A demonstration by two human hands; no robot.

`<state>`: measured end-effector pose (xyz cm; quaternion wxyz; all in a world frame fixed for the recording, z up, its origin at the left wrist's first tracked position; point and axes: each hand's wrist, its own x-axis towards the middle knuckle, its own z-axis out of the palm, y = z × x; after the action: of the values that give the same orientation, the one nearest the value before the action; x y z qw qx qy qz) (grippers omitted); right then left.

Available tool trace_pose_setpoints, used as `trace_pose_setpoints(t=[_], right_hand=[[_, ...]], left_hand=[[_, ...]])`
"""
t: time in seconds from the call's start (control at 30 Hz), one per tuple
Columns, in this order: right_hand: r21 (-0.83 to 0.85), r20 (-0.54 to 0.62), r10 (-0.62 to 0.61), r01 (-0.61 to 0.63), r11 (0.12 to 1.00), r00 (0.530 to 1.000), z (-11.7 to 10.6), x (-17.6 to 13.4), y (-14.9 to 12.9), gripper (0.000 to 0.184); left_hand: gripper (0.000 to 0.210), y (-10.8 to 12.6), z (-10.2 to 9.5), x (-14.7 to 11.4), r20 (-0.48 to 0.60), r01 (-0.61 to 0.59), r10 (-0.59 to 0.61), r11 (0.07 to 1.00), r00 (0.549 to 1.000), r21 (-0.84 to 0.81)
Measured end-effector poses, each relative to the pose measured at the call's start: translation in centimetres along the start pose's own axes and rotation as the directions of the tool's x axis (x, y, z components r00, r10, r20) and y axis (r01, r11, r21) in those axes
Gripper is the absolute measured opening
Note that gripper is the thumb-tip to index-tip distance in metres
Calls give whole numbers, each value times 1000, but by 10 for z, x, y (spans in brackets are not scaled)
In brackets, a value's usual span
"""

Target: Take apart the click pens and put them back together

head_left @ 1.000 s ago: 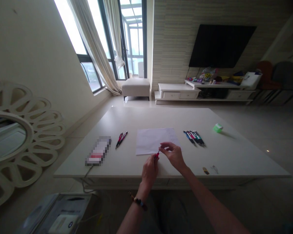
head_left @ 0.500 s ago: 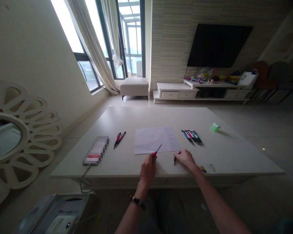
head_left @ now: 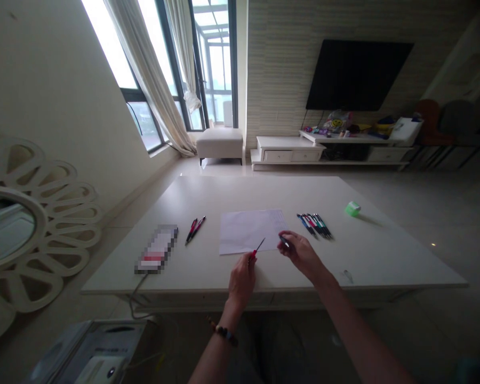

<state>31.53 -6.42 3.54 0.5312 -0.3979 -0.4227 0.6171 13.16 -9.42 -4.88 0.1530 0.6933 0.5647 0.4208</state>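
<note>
Closed around a red pen barrel (head_left: 252, 256) is my left hand (head_left: 242, 277), at the near edge of the white paper (head_left: 244, 229). A thin dark refill (head_left: 261, 244) sticks out of that barrel, pointing up and right. My right hand (head_left: 302, 256) is raised over the paper's right corner. Its fingers pinch a short dark pen grip (head_left: 285, 241), apart from the refill's tip. Right of the paper lies a row of several pens (head_left: 315, 226) in different colours. Two red-and-black pens (head_left: 195, 230) lie to its left.
On the white table (head_left: 208, 272) a phone (head_left: 158, 249), blurred out, lies left with a cable. A green-lidded small container (head_left: 352, 209) stands at the right. A small clear item (head_left: 348, 276) lies near the front edge. Beyond are a TV cabinet (head_left: 290, 149) and a stool (head_left: 220, 143).
My right hand has lifted the dark pen grip off the table and brought it up and slightly left, towards the refill. My left hand has hardly moved.
</note>
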Motion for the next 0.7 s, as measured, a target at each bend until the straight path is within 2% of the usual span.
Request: trace_pose_setpoints(t=[0.07, 0.13, 0.27, 0.33, 0.4, 0.53, 0.7], right_hand=[[24, 41, 25, -26, 999, 999, 4, 1, 1, 27], [5, 32, 6, -6, 1000, 999, 8, 1, 1, 30], [-129, -86, -132, 120, 984, 988, 18, 2, -2, 34], [-195, -104, -213, 190, 962, 972, 22, 3, -4, 36], [-240, -104, -267, 236, 942, 958, 25, 2, -6, 36], [-260, -105, -297, 262, 929, 949, 32, 1, -5, 39], [-378, -26, -344, 309, 873, 939, 35, 3, -1, 39]], left_hand=[[20, 0, 0, 0, 5, 3, -3, 1000, 1000, -2], [19, -1, 0, 0, 6, 4, -4, 1000, 1000, 3], [19, -2, 1, 0, -1, -3, 3, 1000, 1000, 20], [19, -3, 1, -1, -4, -4, 5, 1000, 1000, 23], [19, -3, 2, -1, -5, -3, 3, 1000, 1000, 24], [19, -2, 2, -1, -9, -10, 10, 1000, 1000, 16], [19, -2, 1, -1, -25, -19, 19, 1000, 1000, 10]])
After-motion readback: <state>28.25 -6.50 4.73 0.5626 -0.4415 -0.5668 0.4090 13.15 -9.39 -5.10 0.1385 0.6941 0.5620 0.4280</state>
